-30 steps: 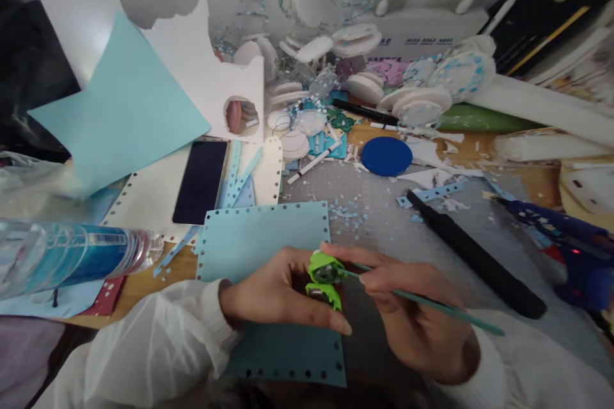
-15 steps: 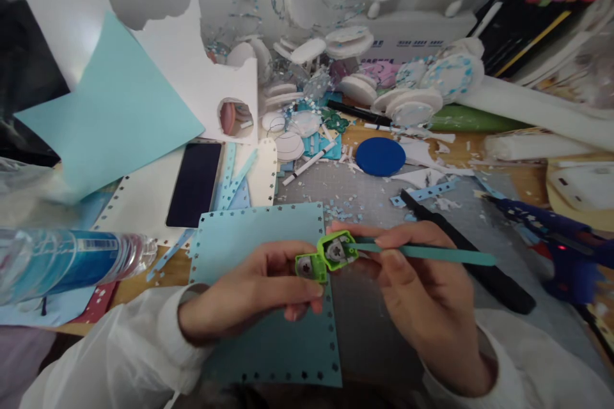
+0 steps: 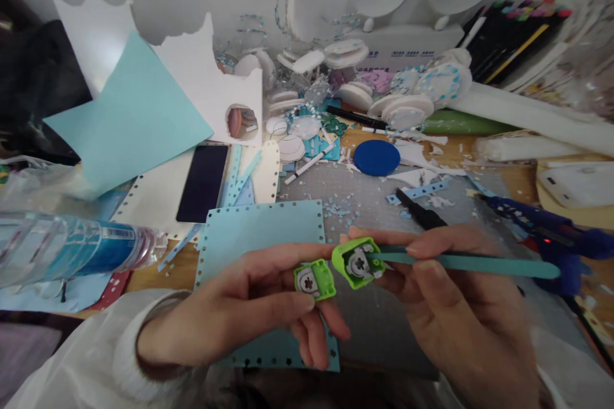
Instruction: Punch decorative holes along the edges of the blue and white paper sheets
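My left hand (image 3: 249, 310) pinches one small green half of a paper punch (image 3: 314, 279), its metal star die facing up. My right hand (image 3: 446, 297) holds the other green punch half (image 3: 357, 263) between thumb and fingers, together with a thin teal paper strip (image 3: 470, 263) that reaches out to the right. The two halves are slightly apart, side by side. Under both hands lies a light blue card (image 3: 261, 230) with a border of punched stars. White sleeves cover both wrists.
A phone (image 3: 203, 182) lies behind the card, a water bottle (image 3: 71, 249) at left, a black pen (image 3: 419, 211) and a blue glue gun (image 3: 547, 230) at right. A blue disc (image 3: 377, 158), foam circles and paper scraps crowd the back.
The two green punch halves have come apart, each hand now holding one. Both hands rose and turned the metal dies toward me, and the teal strip went level.
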Action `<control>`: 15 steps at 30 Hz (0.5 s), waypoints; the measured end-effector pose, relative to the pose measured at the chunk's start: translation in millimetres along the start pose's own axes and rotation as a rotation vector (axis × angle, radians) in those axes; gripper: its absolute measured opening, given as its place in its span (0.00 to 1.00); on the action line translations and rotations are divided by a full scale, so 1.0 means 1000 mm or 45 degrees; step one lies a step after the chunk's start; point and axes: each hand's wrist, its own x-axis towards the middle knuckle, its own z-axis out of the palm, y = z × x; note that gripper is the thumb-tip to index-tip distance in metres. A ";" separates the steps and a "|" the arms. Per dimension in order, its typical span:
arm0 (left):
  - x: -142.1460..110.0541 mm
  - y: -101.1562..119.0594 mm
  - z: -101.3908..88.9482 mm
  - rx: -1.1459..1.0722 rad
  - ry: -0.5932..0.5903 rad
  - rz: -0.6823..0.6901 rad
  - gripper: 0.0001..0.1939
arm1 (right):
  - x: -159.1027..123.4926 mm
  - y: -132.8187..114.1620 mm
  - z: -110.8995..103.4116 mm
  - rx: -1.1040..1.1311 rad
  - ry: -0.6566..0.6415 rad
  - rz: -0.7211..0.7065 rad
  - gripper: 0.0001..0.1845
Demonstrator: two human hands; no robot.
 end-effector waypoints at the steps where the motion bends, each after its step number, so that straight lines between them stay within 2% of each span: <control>1: -0.001 -0.001 0.002 0.030 0.002 0.003 0.22 | -0.002 -0.001 0.000 -0.020 -0.004 -0.021 0.05; 5: -0.001 -0.005 0.012 0.163 0.083 0.093 0.23 | -0.010 -0.007 0.004 -0.243 0.012 -0.181 0.06; 9: 0.004 -0.010 0.020 0.354 0.337 0.197 0.15 | -0.017 -0.008 0.006 -0.511 -0.038 -0.391 0.10; 12: 0.006 -0.013 0.022 0.454 0.441 0.193 0.13 | -0.021 -0.009 0.006 -0.568 -0.105 -0.420 0.11; 15: 0.006 -0.015 0.019 0.502 0.474 0.176 0.14 | -0.024 -0.014 0.006 -0.533 -0.025 -0.412 0.10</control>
